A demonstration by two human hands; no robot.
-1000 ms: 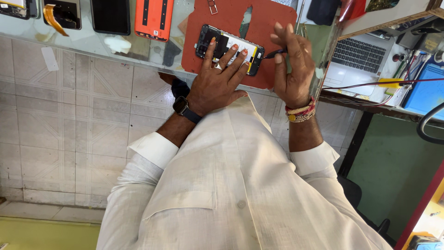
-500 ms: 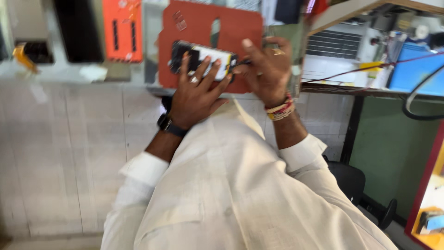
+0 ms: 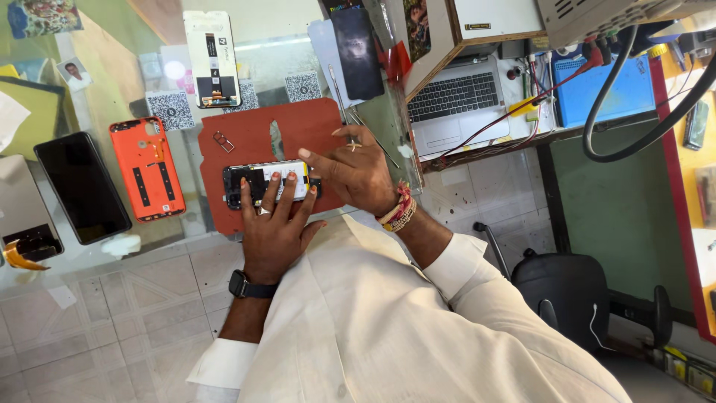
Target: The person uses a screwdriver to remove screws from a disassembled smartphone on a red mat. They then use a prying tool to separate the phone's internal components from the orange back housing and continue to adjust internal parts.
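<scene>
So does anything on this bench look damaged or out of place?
The black smartphone under both hands lies opened, its insides exposed, on the red rubber mat; its likely orange plastic back cover sits detached alongside.

Left hand (image 3: 274, 224) and right hand (image 3: 356, 173) on opened phone (image 3: 262, 181)

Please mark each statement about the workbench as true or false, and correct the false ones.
1. The left hand rests its fingers on the opened phone. True.
2. The opened phone lies on a blue mat. False: it lies on the red-brown mat.
3. The orange back cover lies apart from both hands. True.
4. The right hand holds the laptop. False: it is at the phone's right end.
</scene>
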